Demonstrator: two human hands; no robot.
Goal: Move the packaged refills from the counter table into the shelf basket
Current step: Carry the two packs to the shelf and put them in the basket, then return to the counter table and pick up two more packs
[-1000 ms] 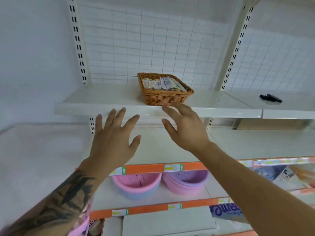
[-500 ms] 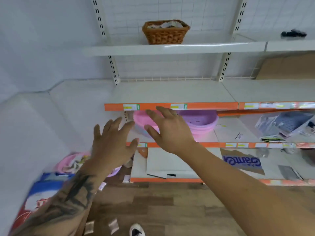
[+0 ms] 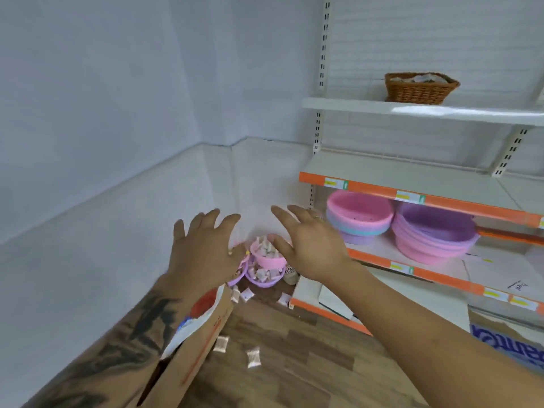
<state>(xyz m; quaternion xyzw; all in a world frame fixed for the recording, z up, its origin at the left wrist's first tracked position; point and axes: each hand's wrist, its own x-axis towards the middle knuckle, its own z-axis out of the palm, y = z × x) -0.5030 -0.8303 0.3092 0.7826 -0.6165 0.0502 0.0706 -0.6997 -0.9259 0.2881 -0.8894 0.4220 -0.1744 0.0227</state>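
Up on the white top shelf (image 3: 412, 111), the wicker basket (image 3: 419, 89) is seen at the upper right, with packaged refills (image 3: 418, 78) lying inside it, blurred. More small packets (image 3: 266, 251) are heaped in pink and purple bowls (image 3: 269, 262) on the floor in the corner, and a few loose packets (image 3: 253, 357) are scattered on the wooden floor (image 3: 279, 348). Both hands are held out in front with fingers spread and nothing gripped: the left hand (image 3: 203, 251) above a cardboard box (image 3: 188, 343), the right hand (image 3: 312, 245) just beside the bowls in the view. Stacked pink and purple basins (image 3: 360, 216) are stored on a lower orange-edged shelf (image 3: 382, 195).
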